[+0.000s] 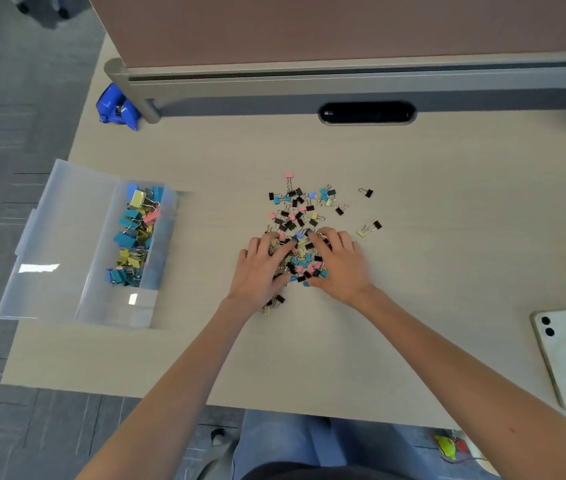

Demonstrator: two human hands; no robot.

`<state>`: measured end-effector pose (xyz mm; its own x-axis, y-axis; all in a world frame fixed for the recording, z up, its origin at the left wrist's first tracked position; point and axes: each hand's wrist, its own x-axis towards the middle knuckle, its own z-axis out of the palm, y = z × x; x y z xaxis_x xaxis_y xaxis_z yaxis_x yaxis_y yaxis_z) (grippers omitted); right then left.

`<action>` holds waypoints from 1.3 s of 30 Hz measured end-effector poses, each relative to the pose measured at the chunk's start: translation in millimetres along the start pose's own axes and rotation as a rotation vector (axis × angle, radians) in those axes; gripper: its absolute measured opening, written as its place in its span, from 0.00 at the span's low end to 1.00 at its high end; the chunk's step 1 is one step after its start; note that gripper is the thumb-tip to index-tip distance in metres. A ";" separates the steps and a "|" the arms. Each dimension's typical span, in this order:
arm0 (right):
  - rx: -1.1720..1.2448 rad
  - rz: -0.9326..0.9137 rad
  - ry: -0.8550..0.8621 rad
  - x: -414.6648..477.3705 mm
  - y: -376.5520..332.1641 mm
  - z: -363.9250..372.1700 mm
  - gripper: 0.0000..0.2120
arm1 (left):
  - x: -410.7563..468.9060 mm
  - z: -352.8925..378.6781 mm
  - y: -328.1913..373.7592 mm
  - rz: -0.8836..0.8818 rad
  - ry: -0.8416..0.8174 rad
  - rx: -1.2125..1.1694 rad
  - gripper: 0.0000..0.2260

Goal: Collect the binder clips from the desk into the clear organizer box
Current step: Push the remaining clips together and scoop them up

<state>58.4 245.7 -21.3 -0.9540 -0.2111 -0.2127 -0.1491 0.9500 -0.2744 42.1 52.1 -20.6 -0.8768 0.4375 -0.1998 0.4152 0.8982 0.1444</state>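
Head view is showing a loose pile of small binder clips (300, 216) lying at the centre of the desk (205, 358), in black, blue, pink and yellow. Left hand (260, 268) is resting on the near-left side of the pile, with its fingers spread and reaching across the clips. Right hand (340, 265) is resting on the near-right side, with its fingers bent over the top of the pile. Whether it is gripping any clip cannot be determined. Both hands are facing each other, with part of the pile lying between them.

A few clips are lying apart from the pile. One black clip (366, 192) is lying to the far right. A yellow and black pair (369, 228) is lying just beyond the right hand. Several more clips are showing beside the left wrist.

Clear organizer box (115, 306) is sitting at the left edge of the desk, well apart from the pile. Its lid (56, 237) is lying open to the left, overhanging the desk edge. Larger clips (136, 233) in blue, yellow and pink are filling part of the box.

Blue plastic device (117, 107) is sitting at the far left corner, beside the partition post (150, 110). White phone (565, 358) is lying face down near the right edge.
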 end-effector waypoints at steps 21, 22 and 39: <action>0.277 0.182 -0.052 16.9 -16.1 -10.3 0.18 | 30.5 2.8 32.8 -0.390 -0.021 -0.476 0.14; 0.287 0.188 -0.044 16.7 -15.5 -10.3 0.18 | 32.3 3.8 31.3 -0.410 -0.020 -0.506 0.14; 0.736 0.272 0.121 6.4 -5.9 -9.5 0.12 | 30.6 -7.4 24.6 -0.531 0.171 -0.787 0.09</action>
<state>50.8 240.9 -12.1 -0.9602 0.0728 -0.2696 0.2631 0.5592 -0.7862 23.6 87.3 -16.0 -0.9528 -0.0859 -0.2911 -0.2727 0.6636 0.6967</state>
